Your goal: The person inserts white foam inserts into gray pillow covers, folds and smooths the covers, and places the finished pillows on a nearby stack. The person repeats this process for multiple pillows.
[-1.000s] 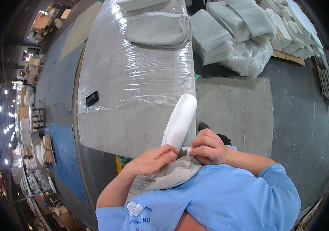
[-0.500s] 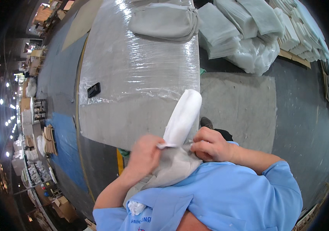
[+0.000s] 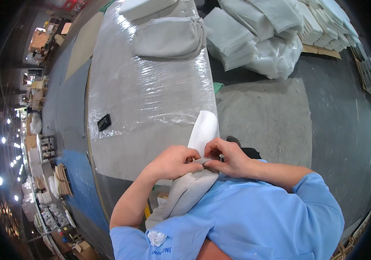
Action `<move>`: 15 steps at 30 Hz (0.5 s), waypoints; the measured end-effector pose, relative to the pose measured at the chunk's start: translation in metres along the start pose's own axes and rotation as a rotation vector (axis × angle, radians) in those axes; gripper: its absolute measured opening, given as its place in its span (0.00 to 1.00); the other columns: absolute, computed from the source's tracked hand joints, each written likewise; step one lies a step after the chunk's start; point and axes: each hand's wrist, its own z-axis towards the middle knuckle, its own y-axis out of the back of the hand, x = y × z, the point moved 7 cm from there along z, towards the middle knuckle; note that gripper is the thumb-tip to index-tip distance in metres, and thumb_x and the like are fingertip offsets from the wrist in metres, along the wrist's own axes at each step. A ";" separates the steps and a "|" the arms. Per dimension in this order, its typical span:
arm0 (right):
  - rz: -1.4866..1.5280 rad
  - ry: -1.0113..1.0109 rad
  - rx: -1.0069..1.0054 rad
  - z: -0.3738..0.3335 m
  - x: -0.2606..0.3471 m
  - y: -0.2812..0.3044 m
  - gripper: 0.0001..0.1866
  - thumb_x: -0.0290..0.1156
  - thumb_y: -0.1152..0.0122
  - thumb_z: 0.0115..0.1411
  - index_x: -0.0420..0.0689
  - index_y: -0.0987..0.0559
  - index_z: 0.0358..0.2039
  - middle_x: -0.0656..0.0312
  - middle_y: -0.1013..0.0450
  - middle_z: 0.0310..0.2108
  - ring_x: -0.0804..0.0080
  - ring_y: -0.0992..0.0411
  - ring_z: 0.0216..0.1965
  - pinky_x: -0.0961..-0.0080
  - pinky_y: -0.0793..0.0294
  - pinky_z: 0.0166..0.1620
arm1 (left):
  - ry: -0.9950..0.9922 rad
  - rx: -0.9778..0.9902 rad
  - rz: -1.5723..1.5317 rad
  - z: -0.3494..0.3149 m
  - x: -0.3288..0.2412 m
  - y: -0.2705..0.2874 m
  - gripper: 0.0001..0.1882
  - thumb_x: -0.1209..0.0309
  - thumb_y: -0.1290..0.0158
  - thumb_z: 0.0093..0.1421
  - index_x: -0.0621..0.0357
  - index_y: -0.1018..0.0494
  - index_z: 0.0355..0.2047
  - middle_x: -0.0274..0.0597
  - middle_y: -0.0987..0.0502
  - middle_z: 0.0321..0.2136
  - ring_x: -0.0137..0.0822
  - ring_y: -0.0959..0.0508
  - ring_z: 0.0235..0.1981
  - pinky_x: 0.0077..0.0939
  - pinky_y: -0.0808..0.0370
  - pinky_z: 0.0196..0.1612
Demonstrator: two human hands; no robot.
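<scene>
At the near edge of the plastic-wrapped table [image 3: 150, 95], close against the person's chest, a grey fabric cover [image 3: 188, 192] is held by both hands at its open mouth. A white foam pad [image 3: 203, 130] is seen standing out of that mouth, its rounded end tilted up and away over the near right corner of the table. The left hand [image 3: 173, 161] is curled shut, its fingers pinched on the rim of the grey fabric cover just left of the pad. The right hand [image 3: 231, 157] is likewise closed, with thumb and fingertips nipped on the same rim just right of the pad, so that the two hands almost touch. The lower part of the cover is seen hanging down past the table's near edge, against the blue shirt [image 3: 254, 216].

Near the left edge of the table a small black object [image 3: 104, 122] is laid flat; what it is cannot be told. Toward the far end a stack of grey cushions [image 3: 168, 38] is set, with a white slab [image 3: 144, 6] beyond it at the far edge. Well apart from the table, on the grey floor to the right, heaps of bagged white pads [image 3: 263, 34] are piled.
</scene>
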 end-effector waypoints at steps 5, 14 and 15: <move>0.239 -0.140 0.095 -0.008 -0.014 0.011 0.25 0.30 0.24 0.59 0.44 0.23 0.55 0.63 0.21 0.43 0.73 0.25 0.41 0.73 0.24 0.45 | -0.395 -0.196 0.160 -0.001 -0.018 0.006 0.13 0.65 0.40 0.63 0.62 0.18 0.42 0.50 0.17 0.30 0.51 0.20 0.29 0.44 0.25 0.35; 0.003 -0.296 0.375 -0.009 -0.063 0.008 0.18 0.35 0.28 0.64 0.40 0.18 0.52 0.66 0.21 0.38 0.78 0.28 0.39 0.76 0.27 0.44 | 0.069 0.026 -0.207 0.009 -0.003 0.000 0.08 0.70 0.44 0.70 0.63 0.20 0.40 0.35 0.19 0.33 0.27 0.22 0.36 0.25 0.25 0.44; 0.038 -0.265 0.338 -0.010 -0.065 0.007 0.17 0.35 0.29 0.65 0.40 0.17 0.51 0.67 0.22 0.38 0.78 0.28 0.39 0.76 0.27 0.44 | 0.064 0.035 -0.296 0.011 0.001 -0.003 0.08 0.71 0.45 0.70 0.63 0.20 0.39 0.33 0.20 0.32 0.25 0.24 0.36 0.24 0.25 0.43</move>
